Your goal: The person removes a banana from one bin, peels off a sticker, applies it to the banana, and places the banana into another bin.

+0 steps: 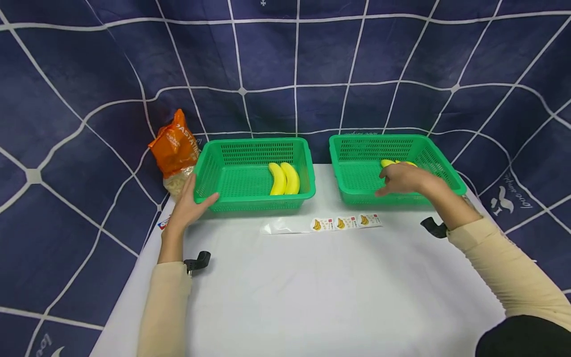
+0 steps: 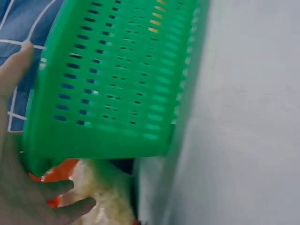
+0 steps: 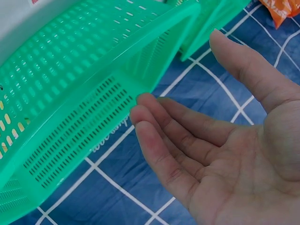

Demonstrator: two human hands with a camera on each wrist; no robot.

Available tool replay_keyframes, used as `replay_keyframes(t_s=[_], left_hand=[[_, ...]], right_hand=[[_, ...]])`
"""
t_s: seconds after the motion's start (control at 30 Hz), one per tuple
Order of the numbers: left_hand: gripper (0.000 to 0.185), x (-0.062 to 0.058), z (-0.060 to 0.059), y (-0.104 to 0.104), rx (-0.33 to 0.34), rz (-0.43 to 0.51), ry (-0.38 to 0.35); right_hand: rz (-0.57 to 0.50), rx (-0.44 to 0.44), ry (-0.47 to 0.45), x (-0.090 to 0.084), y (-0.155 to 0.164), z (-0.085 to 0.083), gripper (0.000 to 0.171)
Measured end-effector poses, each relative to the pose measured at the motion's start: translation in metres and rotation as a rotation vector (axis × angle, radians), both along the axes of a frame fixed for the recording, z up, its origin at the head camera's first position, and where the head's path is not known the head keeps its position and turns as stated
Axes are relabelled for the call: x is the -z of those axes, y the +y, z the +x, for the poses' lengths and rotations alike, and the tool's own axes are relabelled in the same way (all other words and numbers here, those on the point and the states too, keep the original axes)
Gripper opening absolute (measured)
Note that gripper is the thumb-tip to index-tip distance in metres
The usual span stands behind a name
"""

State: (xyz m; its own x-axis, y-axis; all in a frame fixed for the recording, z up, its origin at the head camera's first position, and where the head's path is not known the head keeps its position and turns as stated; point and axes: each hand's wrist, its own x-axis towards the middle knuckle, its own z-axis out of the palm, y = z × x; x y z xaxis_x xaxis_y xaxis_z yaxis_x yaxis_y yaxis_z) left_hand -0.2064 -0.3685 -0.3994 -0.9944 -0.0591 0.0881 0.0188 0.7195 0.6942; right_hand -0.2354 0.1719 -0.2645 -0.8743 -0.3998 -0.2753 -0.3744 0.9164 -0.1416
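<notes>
Two green plastic baskets stand side by side at the back of a white table (image 1: 312, 297). Two yellow bananas (image 1: 284, 178) lie in the left basket (image 1: 254, 204). My left hand (image 1: 189, 206) lies against that basket's front-left corner, thumb along the front wall and fingers along the left wall; the left wrist view shows the hand (image 2: 18, 187) beside the basket wall (image 2: 122, 79). My right hand (image 1: 401, 179) hovers inside the right basket (image 1: 357, 144), just in front of a partly hidden banana (image 1: 388, 162). Its palm (image 3: 225, 154) is bare, with relaxed fingers near the basket wall (image 3: 70, 93).
An orange pasta bag (image 1: 175, 146) leans against the blue grid backdrop, left of the left basket, close to my left fingers (image 2: 70, 199). A strip of banana stickers (image 1: 343, 222) on clear backing lies in front of the baskets.
</notes>
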Motion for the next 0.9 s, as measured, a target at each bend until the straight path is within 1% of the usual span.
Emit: replay_keyframes(t_s=[0.1, 0.23, 0.4, 0.57, 0.7, 0.9], left_hand=[[0.105, 0.010, 0.001, -0.001, -0.024, 0.013, 0.030], [0.103, 0.016, 0.001, -0.001, -0.061, 0.043, 0.077], [0.103, 0.020, -0.001, 0.001, -0.085, 0.073, 0.091], [0.103, 0.020, -0.002, 0.002, -0.102, 0.090, 0.091], [0.103, 0.021, -0.003, 0.002, -0.101, 0.091, 0.084], [0.104, 0.021, -0.003, 0.001, -0.095, 0.097, 0.077]], right_hand=[[-0.004, -0.007, -0.007, 0.001, -0.003, 0.002, 0.067], [0.006, -0.022, -0.002, 0.001, -0.008, 0.003, 0.065], [0.014, -0.039, 0.002, -0.001, -0.015, 0.003, 0.065], [-0.002, -0.048, -0.005, -0.004, -0.026, -0.001, 0.064], [-0.018, -0.051, -0.022, -0.006, -0.035, -0.005, 0.063], [-0.043, -0.064, -0.015, -0.008, -0.055, -0.015, 0.062]])
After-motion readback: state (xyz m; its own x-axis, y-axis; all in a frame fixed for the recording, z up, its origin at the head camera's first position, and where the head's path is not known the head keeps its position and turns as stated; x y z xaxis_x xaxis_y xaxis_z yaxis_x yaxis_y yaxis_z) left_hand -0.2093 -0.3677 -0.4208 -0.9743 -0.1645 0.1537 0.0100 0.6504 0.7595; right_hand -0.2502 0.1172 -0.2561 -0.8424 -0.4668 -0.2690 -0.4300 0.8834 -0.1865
